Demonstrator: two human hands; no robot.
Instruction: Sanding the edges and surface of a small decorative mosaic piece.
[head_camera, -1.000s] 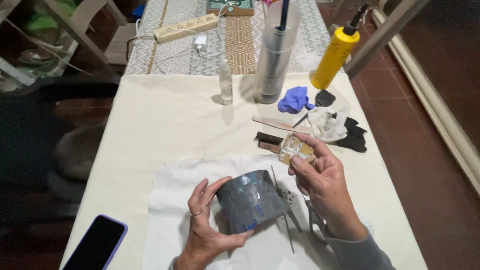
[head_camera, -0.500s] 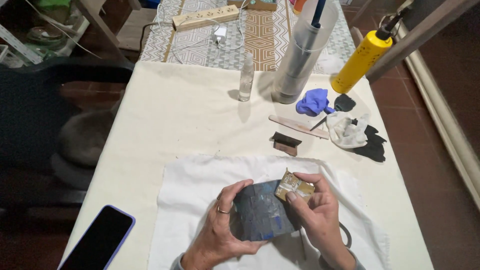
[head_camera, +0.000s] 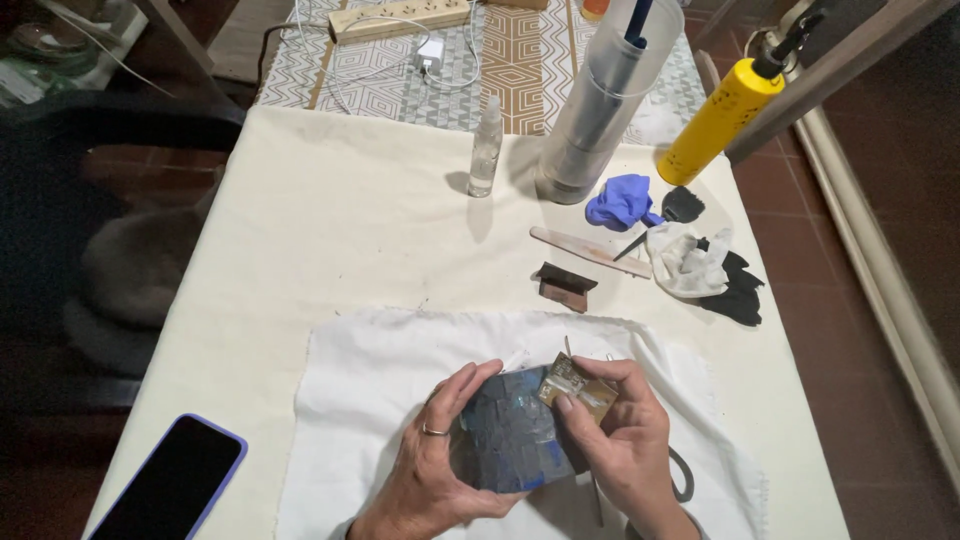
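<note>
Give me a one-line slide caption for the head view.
Left hand cradles a dark blue mosaic-covered object while right hand presses a small tan block against it, above a white cloth.

Bright overhead light, soft shadows, dim edges.

Glossy blue mosaic piece (head_camera: 510, 440), perhaps glass, over a matt white cloth (head_camera: 380, 390); yellow plastic bottle (head_camera: 715, 125).

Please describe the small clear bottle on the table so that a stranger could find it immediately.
Start at the cream-covered table and look to its far edge, where a tall translucent cylinder stands. The small clear bottle stands upright just left of it. Unlike the yellow bottle, it is slim, colourless and see-through.
</note>
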